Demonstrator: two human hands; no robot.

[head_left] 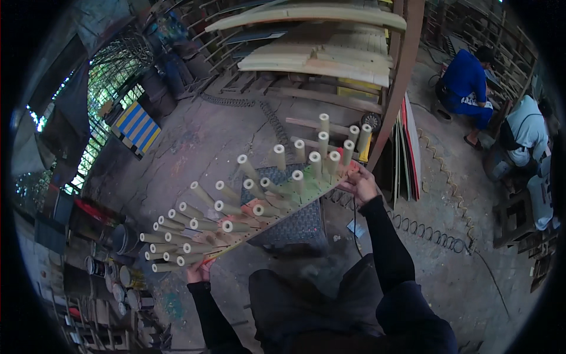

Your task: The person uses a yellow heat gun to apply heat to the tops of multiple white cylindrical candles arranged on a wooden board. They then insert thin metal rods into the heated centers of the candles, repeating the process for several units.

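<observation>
A long, narrow board [274, 219] stained red, green and orange is held tilted in front of me. Several pale cylindrical pegs [279, 158] stand up from it, each with a dark spot like a hole in its end. My left hand [199, 271] grips the board's near left end, its fingers partly hidden beneath. At the far right end my right hand [361, 184] is closed on the edge. Below the board's middle sits a dark, woven-textured block-like stand [289, 235]; whether the board touches it, I cannot tell.
A rack with pale wooden boards [318, 62] stands ahead, beside a brown post [401, 82]. Coiled hoses [433, 239] lie on the floor at right. Paint cans [121, 289] crowd the left. Two people sit at far right, one in blue [466, 79], one in pale clothing [526, 130].
</observation>
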